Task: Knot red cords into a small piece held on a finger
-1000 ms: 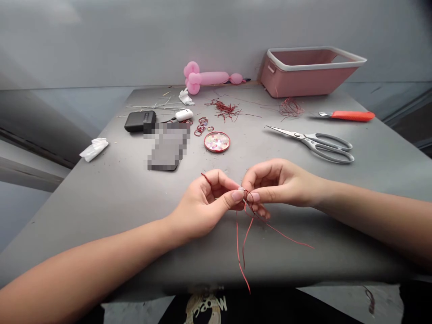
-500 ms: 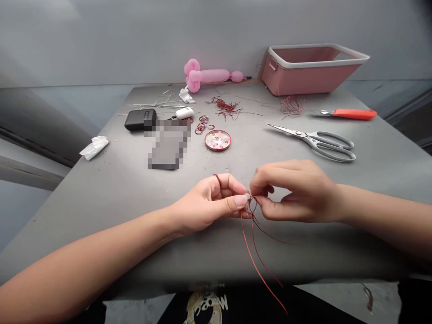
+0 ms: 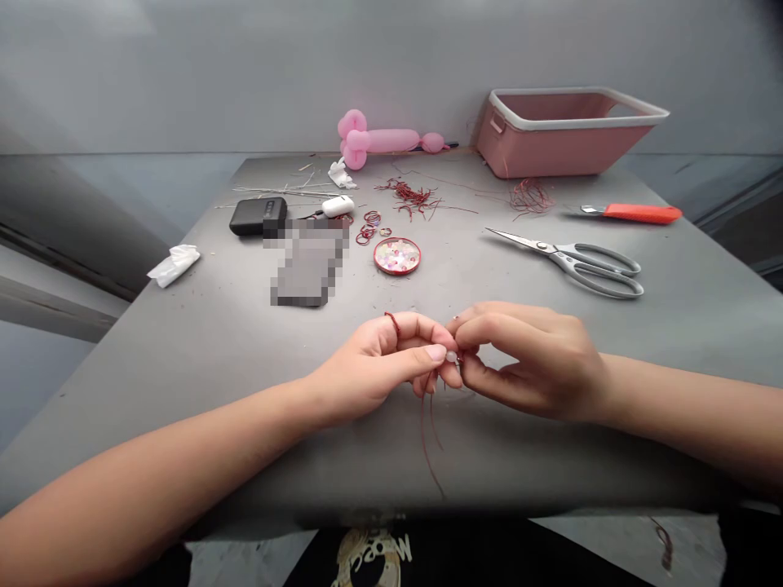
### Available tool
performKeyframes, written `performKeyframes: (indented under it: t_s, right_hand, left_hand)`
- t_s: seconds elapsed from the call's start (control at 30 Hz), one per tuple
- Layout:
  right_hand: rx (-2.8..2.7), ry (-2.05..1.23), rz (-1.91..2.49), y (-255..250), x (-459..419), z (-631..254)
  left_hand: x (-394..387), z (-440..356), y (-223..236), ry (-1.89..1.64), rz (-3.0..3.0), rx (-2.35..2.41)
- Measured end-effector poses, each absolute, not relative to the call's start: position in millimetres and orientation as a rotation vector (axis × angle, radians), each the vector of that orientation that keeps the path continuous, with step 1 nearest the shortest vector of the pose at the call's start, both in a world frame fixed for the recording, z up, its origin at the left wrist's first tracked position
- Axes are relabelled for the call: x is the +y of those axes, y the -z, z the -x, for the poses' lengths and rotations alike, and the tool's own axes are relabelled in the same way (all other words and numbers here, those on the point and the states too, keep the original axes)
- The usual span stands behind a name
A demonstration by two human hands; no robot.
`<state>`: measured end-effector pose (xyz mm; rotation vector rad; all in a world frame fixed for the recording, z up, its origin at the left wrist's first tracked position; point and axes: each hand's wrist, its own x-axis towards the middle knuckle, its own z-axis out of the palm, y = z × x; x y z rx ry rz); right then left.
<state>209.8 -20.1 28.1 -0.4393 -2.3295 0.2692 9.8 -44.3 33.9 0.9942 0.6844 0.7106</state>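
Note:
Between the fingertips of my left hand (image 3: 404, 355) sits a small whitish bead (image 3: 451, 356), pinched by thumb and forefinger. A dark red ring circles one finger of that hand. Thin red cord (image 3: 423, 424) hangs below the left fingers in loose strands. My right hand (image 3: 529, 350) meets the left at the bead, its thumb and forefinger closed on the cord right beside it. The exact spot of the right pinch is partly hidden by the fingers. Beyond the hands stands a round red-rimmed dish (image 3: 397, 256) of pale and pink beads.
Scissors (image 3: 568, 261) and an orange-handled cutter (image 3: 636, 214) lie to the right. Behind are a pink bin (image 3: 550, 151), a pink balloon (image 3: 391, 140) and red cord scraps (image 3: 411, 196). A black case (image 3: 257, 217), white earphone case (image 3: 338, 206) and crumpled tissue (image 3: 174, 266) lie left.
The cord loop below the fingers has been drawn out of sight, and the hanging strands have swung left and look shorter. My right hand has turned slightly, its fingers closer to the left.

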Motion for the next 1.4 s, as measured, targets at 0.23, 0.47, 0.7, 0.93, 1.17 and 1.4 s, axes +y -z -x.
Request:
performKeyframes:
  t_s: [0.23,0.47,0.7,0.93,1.17,1.4]
  right_hand:
    - [-2.321,0.349,0.293,-34.0,-17.7,-217.5]
    - [-2.347,0.093,0.421,-39.6,-21.2,-215.0]
    - [-2.508,-0.184,0.479,-61.4,-22.0,-217.2]
    - [-2.463,0.314,0.306,-66.8,-30.9,-221.1]
    - [-2.41,0.49,0.207,-64.2,-34.7,-219.2]
    - [-2.38,0.504,0.217,-64.6,-35.6,-217.0]
  left_hand:
    - [-49.7,-12.2,-43.7,-0.614,-0.987,0.782]
    - [-53.1,-15.0,-38.5,-0.696,-0.904,0.747]
    - [-56.2,-17.1,-33.6,-0.786,-1.07,0.798]
    - [-61.4,-12.8,-39.6,-0.796,-1.476,0.909]
    - [-65.3,-13.9,-33.6,-1.087,-1.658,0.99]
    - [-66.7,-13.2,-29.9,-1.158,-1.573,0.943]
